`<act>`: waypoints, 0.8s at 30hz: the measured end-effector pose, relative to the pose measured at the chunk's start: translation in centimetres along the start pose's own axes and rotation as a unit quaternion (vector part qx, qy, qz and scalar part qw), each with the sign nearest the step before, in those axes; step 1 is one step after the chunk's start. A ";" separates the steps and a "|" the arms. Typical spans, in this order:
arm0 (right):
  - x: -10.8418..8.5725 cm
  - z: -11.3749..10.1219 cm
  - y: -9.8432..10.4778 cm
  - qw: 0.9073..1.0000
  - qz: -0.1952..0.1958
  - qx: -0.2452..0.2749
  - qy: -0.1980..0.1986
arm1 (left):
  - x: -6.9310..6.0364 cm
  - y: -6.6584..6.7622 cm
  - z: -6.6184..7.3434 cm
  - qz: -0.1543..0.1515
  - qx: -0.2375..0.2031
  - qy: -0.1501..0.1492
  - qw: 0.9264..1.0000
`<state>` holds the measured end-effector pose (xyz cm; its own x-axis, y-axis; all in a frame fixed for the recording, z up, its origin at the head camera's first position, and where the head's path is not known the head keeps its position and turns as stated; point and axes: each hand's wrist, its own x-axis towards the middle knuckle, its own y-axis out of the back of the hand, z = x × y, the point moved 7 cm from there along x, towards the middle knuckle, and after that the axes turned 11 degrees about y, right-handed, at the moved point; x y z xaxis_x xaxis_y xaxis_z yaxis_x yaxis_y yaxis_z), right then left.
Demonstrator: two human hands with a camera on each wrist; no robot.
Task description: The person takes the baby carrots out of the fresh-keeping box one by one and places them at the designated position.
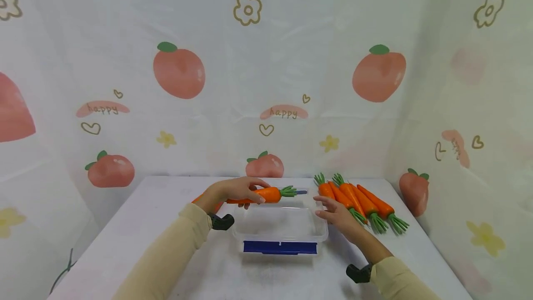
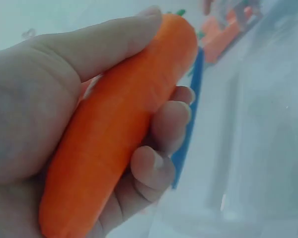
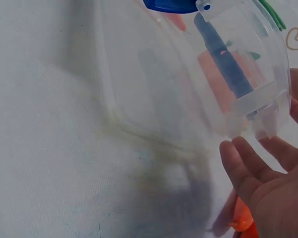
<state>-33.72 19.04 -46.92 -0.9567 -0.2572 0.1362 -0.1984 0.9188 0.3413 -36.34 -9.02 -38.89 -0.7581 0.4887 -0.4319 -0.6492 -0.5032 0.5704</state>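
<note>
My left hand (image 1: 238,190) grips an orange carrot (image 1: 269,195) with green leafy stubs, its top pointing right, above the back of a clear plastic box (image 1: 281,237). In the left wrist view, thumb and fingers wrap round the carrot (image 2: 114,124). A blue clasp (image 1: 280,247) runs along the box's front. My right hand (image 1: 339,214) is at the box's right side, fingers extended and apart. The right wrist view has its fingertips at the box's corner; whether they touch cannot be told.
Several carrots (image 1: 372,209) lie in a group on the table's right side, just beyond the right hand. More orange (image 1: 218,206) shows behind the left wrist, mostly hidden. A printed curtain (image 1: 283,50) stands behind the white table (image 1: 166,193) and at both sides.
</note>
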 end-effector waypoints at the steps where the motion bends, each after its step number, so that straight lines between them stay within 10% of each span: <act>1: -0.1 0.0 0.0 1.000 0.000 0.000 0.000 | -0.1 0.5 -0.4 0.014 0.001 -0.001 1.000; 12: 0.0 0.4 0.3 1.000 0.000 0.004 0.001 | -1.6 4.4 -4.2 0.136 -0.076 0.002 0.988; 24: 0.0 0.3 0.2 1.000 0.001 0.008 -0.003 | -4.3 8.5 -9.8 0.296 -0.179 -0.003 0.938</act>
<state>-33.87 19.31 -47.18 -0.9584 -0.2538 0.1308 -0.2001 0.9239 0.3262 -39.25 -22.39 -39.08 -0.9928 0.0507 -0.1089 -0.0936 -0.8946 0.4369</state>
